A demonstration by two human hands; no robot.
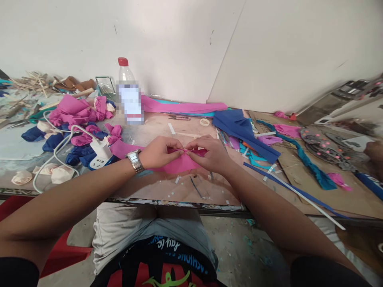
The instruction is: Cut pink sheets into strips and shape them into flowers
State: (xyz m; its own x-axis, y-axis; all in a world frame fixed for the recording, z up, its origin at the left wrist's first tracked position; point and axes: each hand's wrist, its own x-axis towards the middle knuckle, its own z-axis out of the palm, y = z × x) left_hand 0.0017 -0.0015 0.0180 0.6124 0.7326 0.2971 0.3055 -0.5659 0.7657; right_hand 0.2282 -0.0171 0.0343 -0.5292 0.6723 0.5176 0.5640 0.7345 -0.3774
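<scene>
A strip of pink fabric [176,164] hangs between my two hands just above the table's front part, its left end trailing toward the fabric pile. My left hand [161,152], with a metal watch [135,161] at the wrist, pinches the upper edge of the strip between thumb and forefinger. Close beside it, my right hand [211,153] pinches the same edge, the fingertips of both hands nearly touching. The fabric looks folded or gathered where they meet.
Rolled pink, blue and cream fabric flowers [73,113], a white charger [100,147] and its cable lie left. A bottle [125,71] stands behind a phone [131,101]. Small snips [179,117], a tape roll [204,122] and blue fabric [239,129] lie beyond my hands. Cardboard [302,175] is right.
</scene>
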